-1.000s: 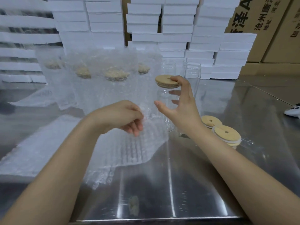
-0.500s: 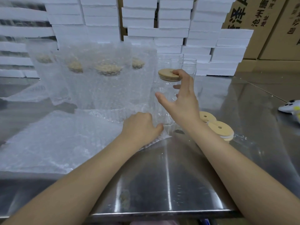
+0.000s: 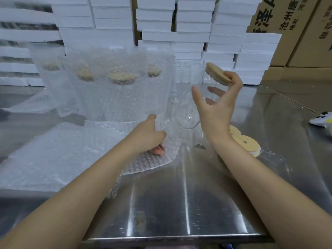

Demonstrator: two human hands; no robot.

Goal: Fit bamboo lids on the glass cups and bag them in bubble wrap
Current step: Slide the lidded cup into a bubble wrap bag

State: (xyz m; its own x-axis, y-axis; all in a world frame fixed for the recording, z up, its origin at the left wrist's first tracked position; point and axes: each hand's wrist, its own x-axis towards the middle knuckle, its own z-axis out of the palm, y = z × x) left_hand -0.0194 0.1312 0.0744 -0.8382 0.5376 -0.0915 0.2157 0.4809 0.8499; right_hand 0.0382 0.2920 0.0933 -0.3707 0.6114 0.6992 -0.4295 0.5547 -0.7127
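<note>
My right hand [image 3: 217, 112] holds a clear glass cup [image 3: 186, 114] off the table, tilted, its base pointing down-left. A round bamboo lid [image 3: 217, 73] sits on the cup's mouth at the upper right, with my fingertips over it. My left hand [image 3: 147, 135] grips the edge of a bubble wrap bag [image 3: 149, 162], just left of the cup's base. Part of the bag still lies on the steel table [image 3: 179, 203].
Several lidded cups in bubble bags [image 3: 118, 81] stand at the back left. Empty glass cups [image 3: 181, 69] stand behind my right hand. Loose bamboo lids [image 3: 246, 144] lie right of my wrist. Flat bubble bags [image 3: 53, 155] are piled at the left. White foam boxes [image 3: 194, 26] are stacked behind.
My right hand has lifted the lidded cup off the table and tilted it to the right. My left hand has raised the bubble bag's edge toward the cup's base.
</note>
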